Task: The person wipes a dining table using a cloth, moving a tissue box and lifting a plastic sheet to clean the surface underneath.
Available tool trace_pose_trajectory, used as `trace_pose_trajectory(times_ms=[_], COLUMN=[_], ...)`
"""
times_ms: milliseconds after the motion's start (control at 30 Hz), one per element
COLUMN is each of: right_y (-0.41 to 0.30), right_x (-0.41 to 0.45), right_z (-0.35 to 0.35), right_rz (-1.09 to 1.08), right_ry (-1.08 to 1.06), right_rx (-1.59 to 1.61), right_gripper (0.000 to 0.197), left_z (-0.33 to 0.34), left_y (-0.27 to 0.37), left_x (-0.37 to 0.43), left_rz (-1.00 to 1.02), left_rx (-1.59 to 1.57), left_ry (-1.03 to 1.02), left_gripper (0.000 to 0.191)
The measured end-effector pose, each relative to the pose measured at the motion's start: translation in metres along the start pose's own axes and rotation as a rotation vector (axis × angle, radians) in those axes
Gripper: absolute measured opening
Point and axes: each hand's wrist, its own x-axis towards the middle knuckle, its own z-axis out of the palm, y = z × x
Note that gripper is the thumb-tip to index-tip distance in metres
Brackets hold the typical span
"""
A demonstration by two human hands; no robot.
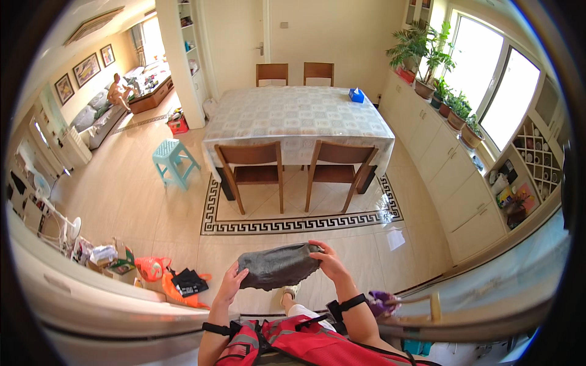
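Note:
A dark grey, wrinkled, roughly oblong item [279, 266], perhaps a bag or folded cloth, is held out in front of my body. Its left end is gripped by my left hand [230, 282], the thumb lying on the near face. My right hand [330, 261] grips the upper right corner, fingers over the top edge and thumb on the face. The item's underside is hidden. Below it a shoe [291, 290] shows on the tiled floor.
Ahead stand a cloth-covered dining table [297, 112] and wooden chairs [251, 176]. A light-blue plastic stool [170, 154] is to the left. Orange bags [153, 269] and boxes lie at lower left. White cabinets [435, 160] with potted plants line the right. A person [118, 93] sits far left.

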Motion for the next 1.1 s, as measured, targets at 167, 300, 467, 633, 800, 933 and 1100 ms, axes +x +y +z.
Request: trace_pose_trajectory(times_ms=[167,300,467,633,800,933,1100], right_y=[-0.083,-0.148,-0.200,-0.228,-0.267,-0.287,-0.364], right_x=[0.072,0.091,0.072,0.053,0.060,0.086,0.122], right_z=[-0.028,-0.081,-0.138,-0.201,-0.265,-0.348,-0.433], right_rz=[-0.146,-0.223,-0.311,-0.266,-0.022,0.047,-0.313], right_ry=[0.098,0.130,0.277,0.471,0.466,0.598,0.855], right_rx=[0.043,0.126,-0.009,-0.163,-0.487,-0.461,-0.632], right_gripper=[0.046,0.043,0.046,0.050,0.039,0.026,0.013], left_z=[0.027,0.088,0.174,0.245,0.325,0.401,0.481], left_y=[0.046,0.081,0.086,0.060,0.037,0.029,0.053], left_x=[0.132,0.235,0.329,0.417,0.502,0.580,0.660], left_rz=[-0.050,0.039,-0.012,-0.087,-0.177,-0.189,-0.180], left_rx=[0.114,0.027,-0.021,0.028,-0.173,-0.129,-0.027], left_ry=[-0.152,-0.221,-0.325,-0.519,-0.619,-0.706,-0.737], left_gripper=[0.043,0.036,0.032,0.035,0.034,0.035,0.050])
